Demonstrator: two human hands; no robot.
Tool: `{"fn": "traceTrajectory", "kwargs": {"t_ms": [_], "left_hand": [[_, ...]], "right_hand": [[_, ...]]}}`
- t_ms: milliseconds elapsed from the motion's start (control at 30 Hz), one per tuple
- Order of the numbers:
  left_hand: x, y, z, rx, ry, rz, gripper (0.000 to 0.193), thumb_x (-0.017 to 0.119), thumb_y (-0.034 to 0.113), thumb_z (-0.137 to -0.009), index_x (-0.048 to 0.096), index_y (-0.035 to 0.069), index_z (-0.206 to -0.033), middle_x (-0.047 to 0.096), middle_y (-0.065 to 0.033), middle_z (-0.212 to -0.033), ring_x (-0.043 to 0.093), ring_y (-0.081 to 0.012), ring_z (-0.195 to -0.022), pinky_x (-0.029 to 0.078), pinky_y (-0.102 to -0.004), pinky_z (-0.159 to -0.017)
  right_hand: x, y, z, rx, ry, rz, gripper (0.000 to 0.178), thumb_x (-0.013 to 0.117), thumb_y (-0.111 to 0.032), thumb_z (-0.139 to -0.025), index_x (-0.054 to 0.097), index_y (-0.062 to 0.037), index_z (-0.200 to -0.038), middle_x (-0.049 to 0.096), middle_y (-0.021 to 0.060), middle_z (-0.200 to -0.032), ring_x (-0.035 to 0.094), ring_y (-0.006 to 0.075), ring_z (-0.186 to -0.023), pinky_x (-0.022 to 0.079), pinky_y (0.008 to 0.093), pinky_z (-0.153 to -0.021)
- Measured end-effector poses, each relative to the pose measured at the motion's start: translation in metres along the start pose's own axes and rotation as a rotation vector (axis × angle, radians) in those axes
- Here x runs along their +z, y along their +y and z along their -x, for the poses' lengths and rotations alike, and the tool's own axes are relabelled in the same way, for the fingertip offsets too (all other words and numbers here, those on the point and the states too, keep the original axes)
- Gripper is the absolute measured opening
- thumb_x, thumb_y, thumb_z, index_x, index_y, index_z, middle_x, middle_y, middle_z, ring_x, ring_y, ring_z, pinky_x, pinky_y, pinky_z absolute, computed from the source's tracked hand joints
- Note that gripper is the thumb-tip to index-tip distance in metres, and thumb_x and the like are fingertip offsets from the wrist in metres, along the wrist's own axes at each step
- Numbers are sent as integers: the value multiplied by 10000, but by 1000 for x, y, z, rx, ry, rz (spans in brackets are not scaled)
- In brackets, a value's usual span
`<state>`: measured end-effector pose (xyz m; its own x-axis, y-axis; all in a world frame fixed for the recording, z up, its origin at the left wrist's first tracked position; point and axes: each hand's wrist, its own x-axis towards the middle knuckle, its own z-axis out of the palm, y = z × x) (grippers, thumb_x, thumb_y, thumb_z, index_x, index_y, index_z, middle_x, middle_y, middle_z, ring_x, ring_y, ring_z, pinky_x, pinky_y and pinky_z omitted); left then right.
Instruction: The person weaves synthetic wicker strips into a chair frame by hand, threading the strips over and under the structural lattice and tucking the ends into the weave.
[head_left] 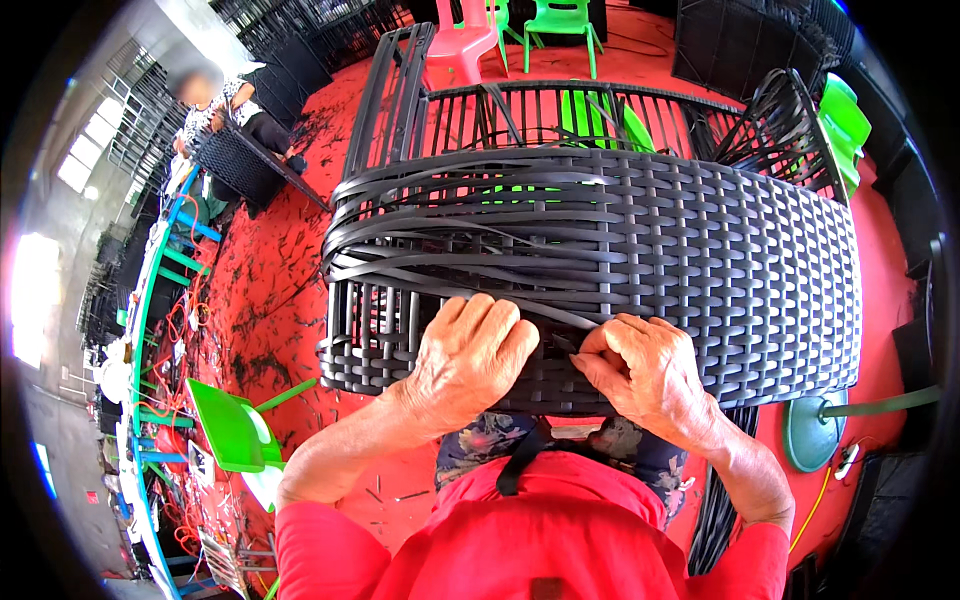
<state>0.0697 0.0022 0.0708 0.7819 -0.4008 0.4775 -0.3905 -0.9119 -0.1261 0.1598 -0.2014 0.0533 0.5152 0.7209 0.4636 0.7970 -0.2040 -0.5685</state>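
In front of me lies a furniture piece, its dark grey plastic rattan weave [720, 240] closely woven on the right. Loose flat rattan strips [450, 262] run leftward from the weave and bend round the left end of the frame. My left hand [472, 350] is closed in a fist, knuckles up, at the near edge below these strips; what its fingers grip is hidden. Close by, my right hand [640, 372] pinches a rattan strip [560, 314] where it meets the weave. A small dark pointed piece [565, 345] shows by its fingertips.
Behind stands a slatted frame [390, 110] with a tangle of strips [780, 115]. Green chairs [235, 430] and a pink chair [462, 45] stand around. Another person [215, 110] sits far left beside a woven panel. Strip scraps litter the red floor [270, 260]. A round green base [808, 435] stands right.
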Motion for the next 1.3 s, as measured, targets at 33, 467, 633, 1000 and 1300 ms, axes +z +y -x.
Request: {"fn": "traceTrajectory", "kwargs": {"t_ms": [33,467,633,1000,1300], "left_hand": [[2,1,2,15,36,-46,168,645,80,-678,539,51,-805,457,-55,-745,507,-201,-646,408,-331,-567],[-9,2,8,-336,-22,402,245,694,0,-674,608,50,-897,549,-95,-836,592,-267,-712,491,-345,-636],[-14,-6,7,-280,-198,454,175,704,51,-738,600,51,-878,558,-62,-805,587,-261,-709,469,-359,-629],[12,-7,5,66,224,-201,221,643,98,-694,588,36,-899,457,-33,-754,477,-145,-592,345,-301,-527],[-9,-9,47,-63,70,18,324,660,87,-689,651,34,-1009,582,-72,-933,580,-220,-786,449,-338,-653]], "right_hand": [[0,1,1,-1,6,-8,153,715,-157,-785,587,-81,-750,580,45,-662,581,259,-568,418,376,-544],[6,-1,4,30,52,-34,145,723,-124,-772,585,-88,-749,574,40,-645,559,257,-546,389,372,-530],[6,-1,4,27,63,-37,143,726,-126,-770,589,-94,-749,569,36,-635,558,249,-544,383,365,-525],[4,-2,3,-8,50,7,124,713,-134,-771,596,-97,-755,566,38,-649,557,254,-556,397,372,-536],[8,-1,9,-67,83,78,127,738,-124,-754,630,-101,-816,562,29,-663,570,228,-585,361,352,-556]]}}
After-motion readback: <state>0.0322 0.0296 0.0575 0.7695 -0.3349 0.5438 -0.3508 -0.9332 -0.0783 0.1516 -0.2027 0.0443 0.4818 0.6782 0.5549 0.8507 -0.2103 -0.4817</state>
